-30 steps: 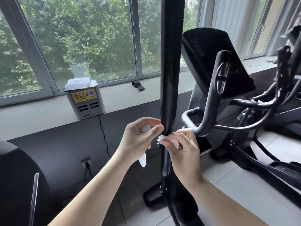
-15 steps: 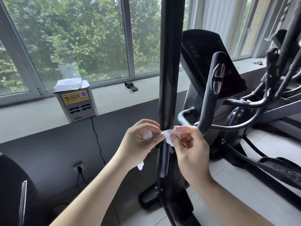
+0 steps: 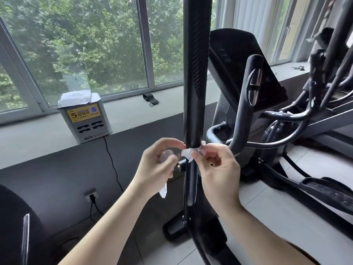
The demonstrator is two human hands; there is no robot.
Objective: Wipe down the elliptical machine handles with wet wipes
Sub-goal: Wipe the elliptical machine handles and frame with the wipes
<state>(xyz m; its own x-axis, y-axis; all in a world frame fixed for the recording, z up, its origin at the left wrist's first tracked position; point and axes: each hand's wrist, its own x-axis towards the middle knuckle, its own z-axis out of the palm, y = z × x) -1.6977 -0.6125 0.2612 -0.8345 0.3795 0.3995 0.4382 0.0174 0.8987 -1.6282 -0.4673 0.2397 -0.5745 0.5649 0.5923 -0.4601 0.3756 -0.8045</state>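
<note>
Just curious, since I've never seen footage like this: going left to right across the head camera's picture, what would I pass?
Grey charging box with yellow label → left hand → tall black upright handle → right hand pinching a white wet wipe → curved black handle with silver sensor.

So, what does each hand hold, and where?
A white wet wipe against the black upright handle: left hand grips one bunched end, right hand pinches the other.

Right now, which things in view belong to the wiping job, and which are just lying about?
Job: handle, wipe, left hand, right hand.
Lying about: charger box, strap, plug.
</note>
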